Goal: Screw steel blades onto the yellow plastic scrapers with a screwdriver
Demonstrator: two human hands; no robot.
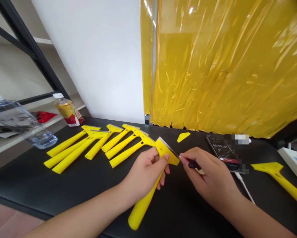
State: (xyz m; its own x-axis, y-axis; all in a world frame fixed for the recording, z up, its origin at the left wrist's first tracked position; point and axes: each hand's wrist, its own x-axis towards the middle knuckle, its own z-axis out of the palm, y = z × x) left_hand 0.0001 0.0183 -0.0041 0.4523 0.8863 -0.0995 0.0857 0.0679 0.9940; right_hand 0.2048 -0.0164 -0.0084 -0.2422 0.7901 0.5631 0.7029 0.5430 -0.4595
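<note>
A yellow scraper (pixel 144 205) is held by my left hand (pixel 148 170), the fingers wrapped round its neck and the thumb on its head. A thin metal blade runs along the head's upper edge. My right hand (pixel 205 168) is closed on a small tool with a dark handle (pixel 193 164), whose tip is at the right end of the blade. Several more yellow scrapers (pixel 74 152) lie side by side on the black table at the left. Another yellow scraper (pixel 284 180) rests at the far right. A loose yellow plate (pixel 183 137) lies beyond my hands.
On the black table (pixel 24 185), a phone (pixel 224 152) with a white cable lies behind my right hand. A clear water bottle (pixel 21 119) and a labelled drink bottle (pixel 68 110) stand at the left. Yellow plastic sheeting (pixel 213 66) hangs behind, beside a white panel (pixel 101 59).
</note>
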